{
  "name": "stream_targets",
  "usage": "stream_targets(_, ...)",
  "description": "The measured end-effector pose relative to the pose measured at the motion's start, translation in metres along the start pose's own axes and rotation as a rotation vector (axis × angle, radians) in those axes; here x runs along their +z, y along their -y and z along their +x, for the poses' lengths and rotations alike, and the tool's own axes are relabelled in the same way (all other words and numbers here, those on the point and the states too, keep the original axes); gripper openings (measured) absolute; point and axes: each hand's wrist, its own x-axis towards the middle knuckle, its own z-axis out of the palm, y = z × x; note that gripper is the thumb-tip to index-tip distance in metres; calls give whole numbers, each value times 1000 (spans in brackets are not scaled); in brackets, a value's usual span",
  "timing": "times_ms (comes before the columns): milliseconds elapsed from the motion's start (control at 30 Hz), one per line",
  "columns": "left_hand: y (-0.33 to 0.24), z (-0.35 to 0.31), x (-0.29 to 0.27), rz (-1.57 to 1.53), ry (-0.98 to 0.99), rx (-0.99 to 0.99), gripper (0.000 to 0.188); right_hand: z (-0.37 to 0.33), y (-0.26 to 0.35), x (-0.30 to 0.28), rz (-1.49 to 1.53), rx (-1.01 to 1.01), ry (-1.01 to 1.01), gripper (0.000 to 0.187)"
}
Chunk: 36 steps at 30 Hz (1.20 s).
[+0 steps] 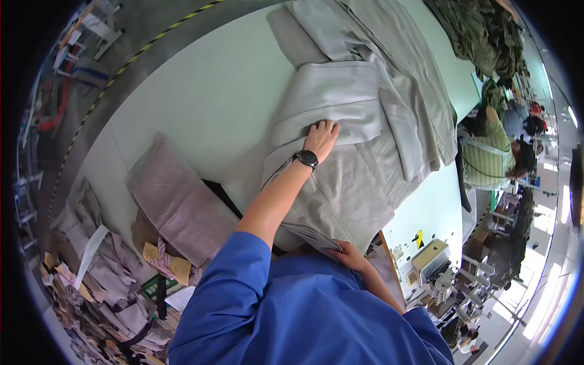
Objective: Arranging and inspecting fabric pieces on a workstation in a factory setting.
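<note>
A large grey garment (347, 188) lies over the near part of the pale work table, its kind not clear from its folds. A smoother, lighter grey folded section (340, 88) with seam lines lies on its upper part. My left hand (322, 139), below a black wristwatch (308, 159), rests flat on the lower edge of that section, fingers slightly apart. Close to my body, my right hand (350, 254) is closed round the garment's near edge, where several layers bunch together. Its fingertips are partly hidden by the cloth.
More grey garments (420, 91) stretch away on the right. A mauve-grey folded cloth (182, 207) lies at left, above heaped garments (109, 255) with tags. A sewing machine (435, 264) stands at right. Beyond it, a person in a striped top (490, 158) sits near dark green cloth (480, 36).
</note>
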Motion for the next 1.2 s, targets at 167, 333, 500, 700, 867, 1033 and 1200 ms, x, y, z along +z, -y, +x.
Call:
stream_targets(167,31,43,-40,-356,65,-182,23,-1,6,-2,40,-29,-19,21)
stream_targets(333,188,93,-100,-379,-477,-570,37,-17,41,-1,-168,-397,-175,30)
stream_targets(500,315,5,-135,-156,-364,-718,24,20,77,41,-745,-435,-125,48)
stream_targets(700,156,-123,-119,-838,-114,-545,28,90,46,74,-682,-514,11,49)
stream_targets(867,-53,-219,-113,-545,382,-260,44,68,-49,14,-60,86,-170,37)
stream_targets(1033,-103,-241,-117,-199,659,-258,80,68,-136,-60,274,237,-972,52)
stream_targets(1200,-98,-234,-124,-204,808,-265,102,106,-130,-69,1244,-70,-578,60)
